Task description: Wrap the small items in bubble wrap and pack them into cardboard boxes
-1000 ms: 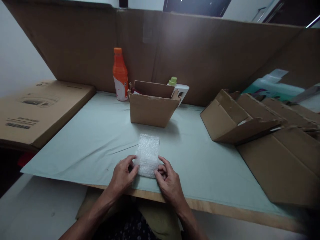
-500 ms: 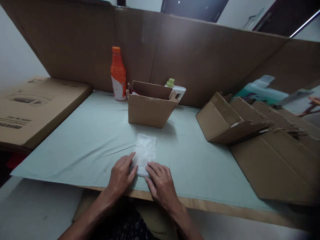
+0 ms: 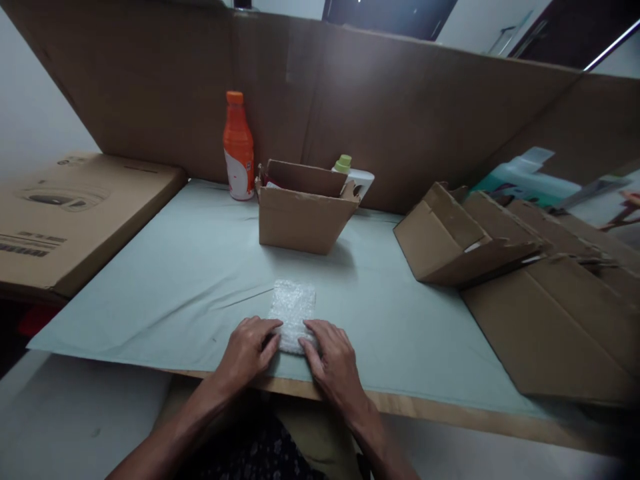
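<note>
Step in hand looked like folding or rolling the bubble wrap bundle [image 3: 293, 313] at the near edge of the bench [image 3: 165, 280]. Left hand [image 3: 246, 352] lay on the bundle's near-left corner, fingers [image 3: 265, 327] together and flat, pressing, not clamped round it. Right hand [image 3: 334, 360] did the same on the near-right corner, fingers [image 3: 313, 331] together, tips nearly meeting the left's. Bundle lay flat, far half uncovered; can't tell whether anything sat inside. Judgement: next move would need both hands to keep the fold pinned while turning it over evenly, since the wrap looked springy and could open up.

Surroundings, left to right: large flat printed carton [image 3: 75, 213] off the bench's left edge. Bench covered with a pale green sheet, bare wood showing along the near edge. Orange bottle [image 3: 239, 148] upright at the back, just beside an open small cardboard box [image 3: 300, 213]. White bottle with green cap [image 3: 353, 175] behind that box. Row of part-folded cardboard boxes [image 3: 465, 233] to the right, then a flat cardboard sheet [image 3: 555, 327]. Tall cardboard panels [image 3: 400, 113] walled off the back. Room dim, a dark opening above the panels.
</note>
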Available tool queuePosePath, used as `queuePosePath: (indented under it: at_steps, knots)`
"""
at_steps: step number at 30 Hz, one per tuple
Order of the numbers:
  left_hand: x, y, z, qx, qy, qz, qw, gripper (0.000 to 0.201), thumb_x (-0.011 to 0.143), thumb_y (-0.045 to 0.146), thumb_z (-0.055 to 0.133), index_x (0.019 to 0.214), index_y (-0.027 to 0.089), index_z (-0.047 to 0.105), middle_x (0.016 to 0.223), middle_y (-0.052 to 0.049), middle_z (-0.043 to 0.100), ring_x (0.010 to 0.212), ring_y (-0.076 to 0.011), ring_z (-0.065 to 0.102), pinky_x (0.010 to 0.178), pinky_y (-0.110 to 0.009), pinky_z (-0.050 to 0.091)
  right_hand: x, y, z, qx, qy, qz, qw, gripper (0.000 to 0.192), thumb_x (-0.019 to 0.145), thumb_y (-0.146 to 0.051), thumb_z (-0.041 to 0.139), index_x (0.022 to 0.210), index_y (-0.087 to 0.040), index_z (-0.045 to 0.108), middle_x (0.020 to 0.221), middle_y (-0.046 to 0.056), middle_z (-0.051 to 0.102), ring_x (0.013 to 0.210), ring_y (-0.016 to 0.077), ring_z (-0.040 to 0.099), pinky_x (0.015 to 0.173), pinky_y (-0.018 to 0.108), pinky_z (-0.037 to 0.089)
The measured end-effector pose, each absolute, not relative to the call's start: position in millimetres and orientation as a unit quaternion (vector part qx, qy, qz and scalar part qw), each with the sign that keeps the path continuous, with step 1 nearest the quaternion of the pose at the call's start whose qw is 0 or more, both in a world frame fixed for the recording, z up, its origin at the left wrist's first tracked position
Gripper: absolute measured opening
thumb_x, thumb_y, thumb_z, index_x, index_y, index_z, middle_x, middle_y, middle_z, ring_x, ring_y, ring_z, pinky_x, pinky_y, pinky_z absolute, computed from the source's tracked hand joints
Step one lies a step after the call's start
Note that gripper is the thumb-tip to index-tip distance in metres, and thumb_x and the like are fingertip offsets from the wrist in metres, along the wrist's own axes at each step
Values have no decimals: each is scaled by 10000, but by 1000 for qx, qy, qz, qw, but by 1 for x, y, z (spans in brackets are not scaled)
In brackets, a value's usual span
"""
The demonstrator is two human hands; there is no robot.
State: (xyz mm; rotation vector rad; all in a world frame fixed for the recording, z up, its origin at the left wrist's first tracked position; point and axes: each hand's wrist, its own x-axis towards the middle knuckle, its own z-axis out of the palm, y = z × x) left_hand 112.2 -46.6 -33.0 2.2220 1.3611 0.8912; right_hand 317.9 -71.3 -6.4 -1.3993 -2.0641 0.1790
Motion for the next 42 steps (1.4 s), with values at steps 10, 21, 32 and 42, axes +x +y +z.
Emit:
queuePosePath:
  at_steps: [10,21,32,42]
  knots:
    - [117,-50,-28,768,495,390,116,259,930,231,540,1161,202,653,1243,-130,617,1116,-265,607,926,-430,531,319,-80,-12,-509,-818,3,269,211,939,-138,557,1119,-208,642,1061,76,720,993,259,598,868,418,435]
    - [114,-50,-25,807,421,346,229,238,956,183,506,1144,194,651,920,-56,729,841,-206,632,795,-386,513,326,-88,-4,-514,-791,81,321,170,980,-170,520,1114,-203,618,974,53,722,895,215,629,828,378,449]
    - [116,-46,-25,660,553,441,251,299,905,314,581,1175,200,637,1046,-86,646,951,-231,623,849,-395,527,315,-68,-17,-525,-796,38,297,194,957,-181,567,1120,-209,668,1065,73,744,967,253,651,874,417,467]
    - [125,-76,-8,269,453,490,694,750,739,343,791,1392,160,470,1070,-65,681,970,-173,628,889,-277,493,304,-82,-3,-546,-666,338,380,184,930,-315,584,1016,-237,727,1014,54,748,968,218,676,863,325,523]
